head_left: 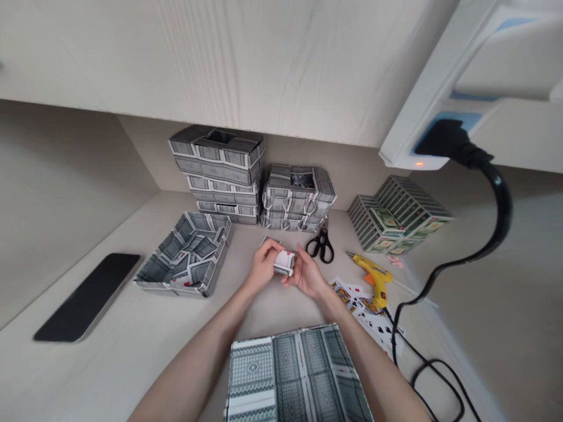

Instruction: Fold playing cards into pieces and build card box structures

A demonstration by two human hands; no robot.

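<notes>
Between my two hands is a folded playing card (284,261), its white face with a red mark turned up and its patterned back showing along the near edge. My left hand (265,265) pinches it from the left. My right hand (307,274) has its fingers curled around the card's right side and underneath. Close in front of me stands a large box covered in grey-patterned playing cards (299,375), between my forearms. Black-handled scissors (322,246) lie just beyond my right hand.
Left stand an open card-made tray (206,287) with folded cards inside and a black phone (88,298). Stacked card-made boxes (220,155) (299,202) line the back. Right are green card packs (396,211), a yellow glue gun (373,275), loose cards (373,322) and a hanging black cable (497,217).
</notes>
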